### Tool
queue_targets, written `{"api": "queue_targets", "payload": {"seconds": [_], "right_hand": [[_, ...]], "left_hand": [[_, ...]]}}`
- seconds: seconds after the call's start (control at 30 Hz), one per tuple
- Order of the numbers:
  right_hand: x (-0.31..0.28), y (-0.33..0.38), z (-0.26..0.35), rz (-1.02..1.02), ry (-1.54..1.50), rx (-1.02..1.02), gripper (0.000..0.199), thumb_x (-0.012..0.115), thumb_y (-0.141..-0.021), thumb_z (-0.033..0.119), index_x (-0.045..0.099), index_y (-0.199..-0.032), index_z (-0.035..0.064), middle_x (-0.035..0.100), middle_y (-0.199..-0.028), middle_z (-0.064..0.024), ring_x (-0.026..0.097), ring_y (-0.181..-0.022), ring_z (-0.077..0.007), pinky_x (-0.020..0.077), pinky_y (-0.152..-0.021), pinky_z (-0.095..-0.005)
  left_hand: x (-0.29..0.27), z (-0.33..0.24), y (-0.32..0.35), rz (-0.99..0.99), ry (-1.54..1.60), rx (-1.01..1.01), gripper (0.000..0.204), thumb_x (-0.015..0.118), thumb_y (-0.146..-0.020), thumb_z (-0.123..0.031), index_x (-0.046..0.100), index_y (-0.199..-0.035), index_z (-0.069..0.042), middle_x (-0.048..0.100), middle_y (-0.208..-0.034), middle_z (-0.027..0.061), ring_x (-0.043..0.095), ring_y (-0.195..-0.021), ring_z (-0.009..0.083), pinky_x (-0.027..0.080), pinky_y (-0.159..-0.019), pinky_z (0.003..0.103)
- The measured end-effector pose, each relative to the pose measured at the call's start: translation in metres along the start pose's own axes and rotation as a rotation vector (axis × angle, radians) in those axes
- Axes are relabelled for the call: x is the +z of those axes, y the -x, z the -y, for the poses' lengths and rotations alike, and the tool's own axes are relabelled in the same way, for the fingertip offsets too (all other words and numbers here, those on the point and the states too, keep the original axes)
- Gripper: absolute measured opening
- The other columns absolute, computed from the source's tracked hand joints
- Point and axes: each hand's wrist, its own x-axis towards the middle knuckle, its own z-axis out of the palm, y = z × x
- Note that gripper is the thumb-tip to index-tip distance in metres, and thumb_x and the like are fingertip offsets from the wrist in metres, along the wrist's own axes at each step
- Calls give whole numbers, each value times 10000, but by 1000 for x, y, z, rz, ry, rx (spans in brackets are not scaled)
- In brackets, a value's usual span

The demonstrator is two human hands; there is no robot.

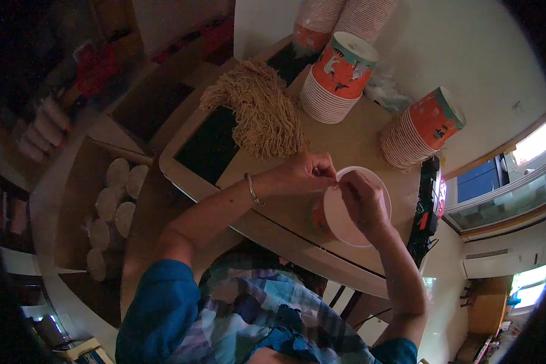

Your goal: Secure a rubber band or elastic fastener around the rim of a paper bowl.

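My left hand [309, 171] and my right hand [365, 197] meet at the rim of a paper tub. Both are closed in a pinch, fingertips almost touching. What lies between them, if anything, is too small to make out. The paper tub [349, 226], white inside with an orange and green outside, turns its open mouth toward me below my right hand, which covers part of it. Beyond my left hand lies a loose heap of tan strings [255, 109] on the table.
At the back of the table [273, 212] stands a stack of orange-and-green paper tubs [340, 76]; another stack [421, 127] is at the right. A black power strip [428, 209] runs along the right edge. A cardboard box [73, 218] with several pale round-topped pieces [107, 203] sits at left.
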Motion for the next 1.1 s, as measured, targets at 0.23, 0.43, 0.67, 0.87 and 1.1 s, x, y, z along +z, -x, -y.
{"api": "queue_targets", "payload": {"seconds": [0.23, 0.43, 0.67, 0.87, 1.1], "right_hand": [[0, 3, -1, 11, 22, 47, 61, 573, -875, 45, 547, -930, 38, 611, -885, -196, 606, -794, -427, 494, -648, -442], [-2, 4, 0, 15, 65, 32, 49, 573, -870, 46, 540, -906, 37, 604, -867, -192, 600, -785, -427, 485, -639, -457], [-2, 6, 1, 2, 90, -5, 73, 587, -855, 50, 530, -902, 46, 598, -830, -180, 604, -772, -419, 483, -631, -461], [-4, 8, -1, 3, 116, -18, 75, 586, -860, 51, 527, -906, 53, 605, -807, -181, 608, -738, -417, 483, -607, -463], [-1, 7, -3, 13, 181, -13, 78, 593, -870, 77, 527, -910, 67, 629, -806, -183, 615, -709, -411, 485, -589, -465]], "left_hand": [[-5, -10, 1, 39, -80, 8, 285, 656, -882, -311, 640, -930, -30, 590, -914, 54, 580, -904, 161, 455, -802, 305], [-6, -21, 0, 66, -189, -13, 309, 647, -883, -331, 625, -921, -25, 579, -919, 70, 583, -895, 178, 460, -800, 317], [-4, -9, 0, 28, -174, 35, 186, 659, -865, -188, 618, -908, -12, 584, -919, 62, 590, -880, 147, 484, -778, 301], [-4, -7, 0, 19, -203, 40, 131, 654, -854, -110, 619, -928, -7, 590, -916, 64, 607, -874, 133, 504, -761, 291], [0, -4, 5, -67, -119, 21, 134, 643, -877, -158, 637, -910, -28, 617, -906, 60, 596, -897, 166, 462, -818, 301]]}}
